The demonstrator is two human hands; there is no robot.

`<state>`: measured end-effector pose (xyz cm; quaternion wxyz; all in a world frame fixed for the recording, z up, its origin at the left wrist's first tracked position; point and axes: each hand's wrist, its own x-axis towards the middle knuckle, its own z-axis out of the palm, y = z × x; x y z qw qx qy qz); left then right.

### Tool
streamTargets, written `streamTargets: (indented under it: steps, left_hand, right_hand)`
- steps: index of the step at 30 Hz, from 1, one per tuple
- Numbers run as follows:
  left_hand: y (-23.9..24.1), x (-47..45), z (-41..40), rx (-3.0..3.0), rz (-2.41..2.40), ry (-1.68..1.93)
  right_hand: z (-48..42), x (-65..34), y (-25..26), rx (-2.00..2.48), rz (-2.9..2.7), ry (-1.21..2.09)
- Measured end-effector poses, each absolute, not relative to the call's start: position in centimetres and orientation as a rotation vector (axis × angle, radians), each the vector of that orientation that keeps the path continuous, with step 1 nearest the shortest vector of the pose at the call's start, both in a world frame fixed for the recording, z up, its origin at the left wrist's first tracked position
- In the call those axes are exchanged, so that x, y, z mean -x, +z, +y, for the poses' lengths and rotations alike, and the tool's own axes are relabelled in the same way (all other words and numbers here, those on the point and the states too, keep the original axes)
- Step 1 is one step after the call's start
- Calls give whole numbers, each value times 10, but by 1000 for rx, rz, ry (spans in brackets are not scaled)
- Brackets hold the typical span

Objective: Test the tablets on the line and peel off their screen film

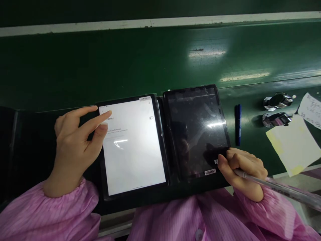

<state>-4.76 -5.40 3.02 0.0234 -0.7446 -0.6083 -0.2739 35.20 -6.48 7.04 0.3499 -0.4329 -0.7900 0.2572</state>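
Note:
Two tablets lie side by side in front of me on a dark mat. The left tablet point(134, 147) shows a bright white settings screen. My left hand point(75, 144) hovers over its upper left corner, fingers stretched out, index and middle fingertips at the screen's edge. The right tablet point(198, 130) has a dark screen with a small white label near its lower edge. My right hand point(242, 170) rests at that tablet's lower right corner, fingers closed round a clear pen point(276, 187) whose tip points at the screen.
A blue marker point(238, 124) lies right of the dark tablet. Two shiny metal clips point(277, 110) sit further right, beside a yellow paper sheet point(292, 144) and a white handwritten note point(312, 109). A green conveyor belt point(125, 63) runs behind. Pink sleeves cover my arms.

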Motion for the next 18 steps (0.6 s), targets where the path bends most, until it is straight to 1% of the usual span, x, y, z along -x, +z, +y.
streamTargets:
  steps: [12, 18]
  left_hand:
    - [31, 50, -54, 2320, -1877, -852]
    - [29, 50, -55, 2305, -1895, -862]
  right_hand:
    - [-67, -353, 68, 1137, -2014, 677]
    - [-71, -352, 65, 1190, -1984, 627]
